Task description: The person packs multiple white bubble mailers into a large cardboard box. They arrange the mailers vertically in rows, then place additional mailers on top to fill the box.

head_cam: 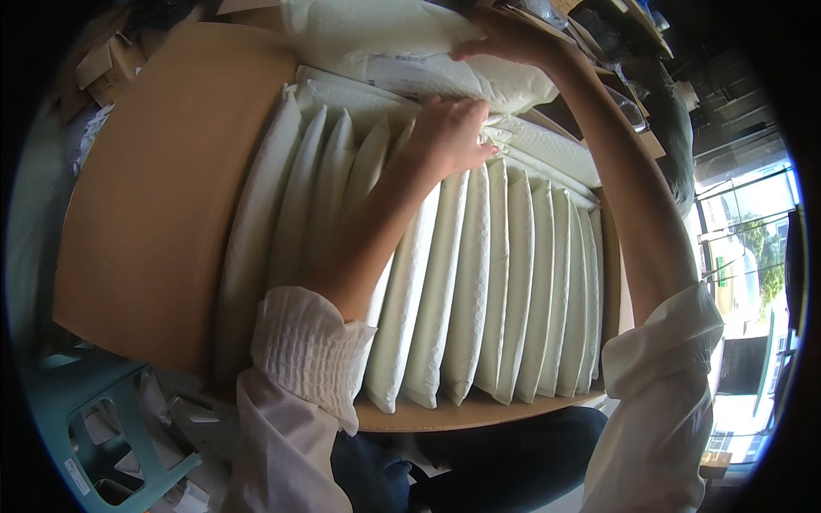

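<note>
A cardboard box (442, 420) stands before me, packed with a row of upright off-white padded mailers (471, 288) with bubble texture. My left hand (452, 134) reaches over the row, its fingers curled on the mailers' top edges near the far side; the fingertips are partly hidden. At the far side, my right hand (503, 38) grips a padded mailer (385, 29), its thumb towards me. Under that lies another padded mailer with a printed label (410, 74). More mailers (551, 151) lie flat along the box's far side.
The box's large side flap (154, 199) spreads out to the left. A teal plastic stool (122, 442) stands at lower left, with scraps around it. Cardboard pieces and clear plastic (625, 106) are heaped at the far right. Bright window panes (744, 256) are at the right.
</note>
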### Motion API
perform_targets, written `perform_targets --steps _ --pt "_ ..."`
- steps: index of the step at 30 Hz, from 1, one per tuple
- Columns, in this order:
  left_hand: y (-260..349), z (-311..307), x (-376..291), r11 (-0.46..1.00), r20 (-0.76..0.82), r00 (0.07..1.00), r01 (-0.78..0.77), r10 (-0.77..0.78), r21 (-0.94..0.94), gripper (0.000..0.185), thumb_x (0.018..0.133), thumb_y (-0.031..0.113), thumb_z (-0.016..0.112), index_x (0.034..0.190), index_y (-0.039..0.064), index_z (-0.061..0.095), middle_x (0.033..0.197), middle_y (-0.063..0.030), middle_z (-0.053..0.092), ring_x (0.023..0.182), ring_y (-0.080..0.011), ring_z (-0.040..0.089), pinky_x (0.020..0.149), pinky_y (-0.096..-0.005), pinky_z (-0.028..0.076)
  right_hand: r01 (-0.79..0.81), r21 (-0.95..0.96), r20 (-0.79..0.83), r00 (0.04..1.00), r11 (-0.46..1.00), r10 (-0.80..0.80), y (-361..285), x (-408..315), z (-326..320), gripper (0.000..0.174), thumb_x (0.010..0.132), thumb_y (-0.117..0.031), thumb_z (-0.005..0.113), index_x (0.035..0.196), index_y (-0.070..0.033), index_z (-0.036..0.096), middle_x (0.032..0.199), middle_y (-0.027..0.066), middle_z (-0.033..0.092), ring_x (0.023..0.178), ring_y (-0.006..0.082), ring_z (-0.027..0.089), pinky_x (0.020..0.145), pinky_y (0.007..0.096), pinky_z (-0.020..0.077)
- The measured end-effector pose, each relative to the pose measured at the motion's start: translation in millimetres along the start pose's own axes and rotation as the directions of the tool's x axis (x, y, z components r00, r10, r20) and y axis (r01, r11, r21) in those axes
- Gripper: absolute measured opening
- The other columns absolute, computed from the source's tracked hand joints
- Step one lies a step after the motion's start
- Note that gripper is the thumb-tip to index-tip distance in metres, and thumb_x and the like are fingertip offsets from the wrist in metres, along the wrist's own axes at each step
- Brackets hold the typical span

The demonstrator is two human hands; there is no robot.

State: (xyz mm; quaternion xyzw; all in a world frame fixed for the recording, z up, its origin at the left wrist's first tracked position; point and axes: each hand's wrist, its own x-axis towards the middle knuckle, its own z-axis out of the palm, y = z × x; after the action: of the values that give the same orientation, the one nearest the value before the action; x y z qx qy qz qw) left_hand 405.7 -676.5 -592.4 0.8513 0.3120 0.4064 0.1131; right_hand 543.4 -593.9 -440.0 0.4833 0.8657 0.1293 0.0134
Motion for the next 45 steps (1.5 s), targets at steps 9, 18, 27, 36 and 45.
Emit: perform_targets --steps 9,18,27,36,45 --pt "2.5 -5.2 7.1 0.999 0.025 0.999 -0.040 0.040 -0.012 0.046 0.081 0.038 0.080 0.107 0.006 0.060 0.105 -0.0148 0.072 0.095 -0.0319 0.069 0.087 -0.0448 0.047 -0.215 0.079 0.099 0.973 0.973 0.207 13.6 -27.4 23.6 0.054 0.074 -0.051 0.082 0.114 -0.014 0.074 0.101 0.0152 0.074 0.104 0.0344 0.069 0.089 0.0454 0.0532" --pt "22.3 1.4 15.5 0.996 0.073 0.997 -0.002 0.008 -0.087 0.043 0.080 0.038 0.081 0.100 0.006 0.061 0.102 -0.0143 0.071 0.097 -0.0336 0.067 0.094 -0.0440 0.046 -0.093 -0.023 0.083 0.992 0.995 0.094 13.2 -21.2 22.2 0.043 0.077 -0.043 0.080 0.109 -0.014 0.076 0.099 0.0109 0.076 0.102 0.0325 0.071 0.087 0.0450 0.0555" --pt "6.7 -7.9 -2.0 0.994 0.024 0.999 -0.025 0.027 -0.103 0.045 0.079 0.034 0.082 0.105 0.002 0.063 0.099 -0.0186 0.071 0.093 -0.0365 0.068 0.091 -0.0454 0.048 0.045 0.065 0.084 0.995 0.997 -0.050 -5.1 -0.4 48.6 0.055 0.075 -0.049 0.078 0.108 -0.004 0.070 0.106 0.0155 0.071 0.107 0.0364 0.065 0.093 0.0475 0.0496" --pt "2.7 -6.8 1.6 0.997 -0.007 0.999 -0.053 0.053 -0.058 0.047 0.075 0.035 0.084 0.104 0.003 0.066 0.100 -0.0181 0.073 0.095 -0.0351 0.069 0.092 -0.0446 0.050 0.026 -0.010 0.069 0.997 1.000 -0.025 -47.9 -4.1 62.1 0.043 0.077 -0.040 0.079 0.103 -0.007 0.071 0.099 0.0152 0.071 0.104 0.0349 0.066 0.091 0.0472 0.0507" --pt "17.3 -43.9 31.3 0.992 0.323 0.940 0.086 -0.112 0.094 0.034 0.087 0.027 0.072 0.119 0.015 0.067 0.107 -0.0110 0.074 0.098 -0.0332 0.070 0.090 -0.0435 0.053 -0.112 0.045 0.087 0.990 0.993 0.108 5.1 -31.4 74.7 0.055 0.071 -0.040 0.080 0.117 -0.012 0.069 0.108 0.0158 0.072 0.107 0.0358 0.067 0.095 0.0484 0.0503"
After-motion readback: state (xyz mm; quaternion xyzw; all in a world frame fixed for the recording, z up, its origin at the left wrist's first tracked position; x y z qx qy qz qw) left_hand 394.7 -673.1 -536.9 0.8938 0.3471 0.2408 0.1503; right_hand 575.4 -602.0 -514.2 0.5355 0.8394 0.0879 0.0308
